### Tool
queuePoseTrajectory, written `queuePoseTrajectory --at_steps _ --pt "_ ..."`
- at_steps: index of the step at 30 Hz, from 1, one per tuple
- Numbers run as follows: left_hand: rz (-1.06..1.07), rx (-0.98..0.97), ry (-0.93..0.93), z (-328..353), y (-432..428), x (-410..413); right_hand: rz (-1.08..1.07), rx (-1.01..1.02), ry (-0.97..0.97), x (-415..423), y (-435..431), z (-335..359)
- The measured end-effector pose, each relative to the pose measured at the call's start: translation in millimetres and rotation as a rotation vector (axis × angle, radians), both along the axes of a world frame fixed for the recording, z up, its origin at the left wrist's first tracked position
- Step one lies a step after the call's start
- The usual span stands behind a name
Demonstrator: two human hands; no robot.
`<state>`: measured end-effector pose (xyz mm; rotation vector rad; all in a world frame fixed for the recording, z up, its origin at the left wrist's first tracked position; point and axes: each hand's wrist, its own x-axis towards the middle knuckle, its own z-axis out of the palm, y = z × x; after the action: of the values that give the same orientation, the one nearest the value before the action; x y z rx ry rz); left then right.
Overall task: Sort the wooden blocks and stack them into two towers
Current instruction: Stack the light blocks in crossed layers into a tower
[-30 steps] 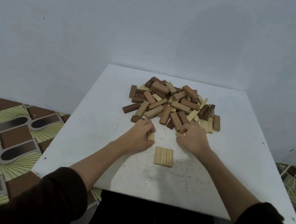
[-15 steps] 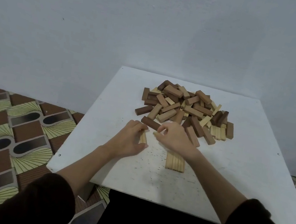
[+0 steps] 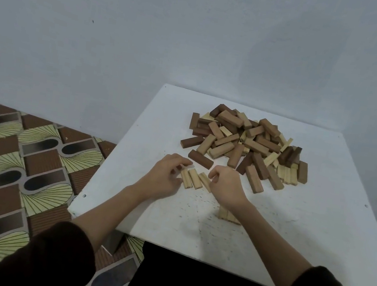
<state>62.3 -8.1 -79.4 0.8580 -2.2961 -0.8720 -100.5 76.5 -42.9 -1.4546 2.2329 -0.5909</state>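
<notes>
Head view: left hand (image 3: 162, 178) apparently pinched the outer light block (image 3: 186, 178); right hand (image 3: 227, 188) pinched the skewed third block (image 3: 205, 181). Step judged: laying a row; next, square it flush.

White table (image 3: 291, 231): mixed block pile (image 3: 246, 144) far side; three pale blocks (image 3: 194, 179) mid-table; pale row (image 3: 227, 216) nearer front.

A white square desk (image 3: 312, 225), speckled with dark marks toward its near edge, stood against a pale blue wall (image 3: 151, 27). Left of it lay a floor (image 3: 16, 156) patterned in brown, green and black.
</notes>
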Motion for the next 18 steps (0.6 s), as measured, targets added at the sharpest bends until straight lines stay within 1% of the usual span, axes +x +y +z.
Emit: queuePoseTrajectory --at_steps 4,6,8,10,12,14,18 --pt "-0.024 0.000 -0.007 -1.1 -0.4 -3.9 -0.062 -0.068 -0.054 5.5 -6.6 -3.9" --pt "-0.021 0.009 -0.005 -1.3 -0.4 -4.8 -0.056 -0.093 -0.111 7.2 -9.1 -5.6" --pt "-0.022 0.022 0.003 -1.4 -0.4 -4.9 0.000 -0.098 -0.160 6.7 -7.9 -4.5" --pt "-0.029 0.017 0.008 -1.9 -1.0 -3.8 0.103 -0.058 -0.169 4.7 -5.0 -2.1" --pt "-0.046 0.010 0.006 -4.3 -1.7 -2.8 0.211 -0.010 -0.093 4.2 -3.1 -2.2" --pt "-0.065 0.008 0.002 -6.5 -0.7 -3.3 0.283 -0.006 -0.026 4.7 -2.7 -5.8" --pt "-0.068 0.011 -0.013 -9.6 2.2 -4.8 0.305 -0.041 -0.093 3.4 -2.8 -11.8"
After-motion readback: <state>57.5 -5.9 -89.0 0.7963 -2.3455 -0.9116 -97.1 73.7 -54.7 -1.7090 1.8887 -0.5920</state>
